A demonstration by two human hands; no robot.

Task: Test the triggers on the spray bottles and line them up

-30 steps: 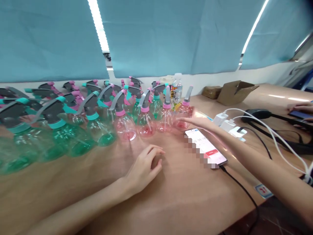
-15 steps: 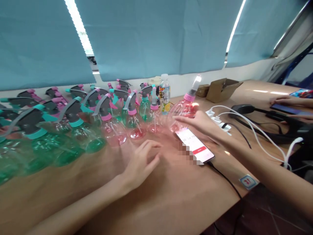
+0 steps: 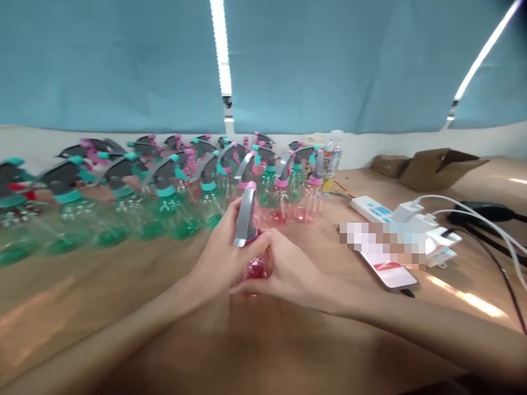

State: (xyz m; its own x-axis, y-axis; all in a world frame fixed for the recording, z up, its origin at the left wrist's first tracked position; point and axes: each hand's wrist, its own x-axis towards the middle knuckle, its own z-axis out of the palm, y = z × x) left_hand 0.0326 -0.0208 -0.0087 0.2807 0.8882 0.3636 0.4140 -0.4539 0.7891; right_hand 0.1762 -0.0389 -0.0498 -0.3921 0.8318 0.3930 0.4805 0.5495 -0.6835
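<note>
A pink spray bottle [image 3: 256, 269] with a grey trigger head stands between both hands in front of me, its lever facing me. My left hand [image 3: 218, 249] is closed around its neck and left side, with the thumb across the front. Lower down, my right hand [image 3: 290, 269] wraps the clear pink body from the right. The fingers behind the bottle are hidden. Just beyond stand several pink spray bottles [image 3: 310, 207], and a row of green spray bottles [image 3: 179, 216] runs off to the left.
On the right lie a phone [image 3: 395, 274] and a white power strip [image 3: 370, 210] with cables plugged in. Farther back are an open cardboard box [image 3: 428, 173] and a drink bottle [image 3: 332, 156]. Blue blinds [image 3: 308, 66] hang behind the table.
My right hand has brought the pink spray bottle from beside the phone to the middle, upright. My left hand has closed on it. The view has turned left.
</note>
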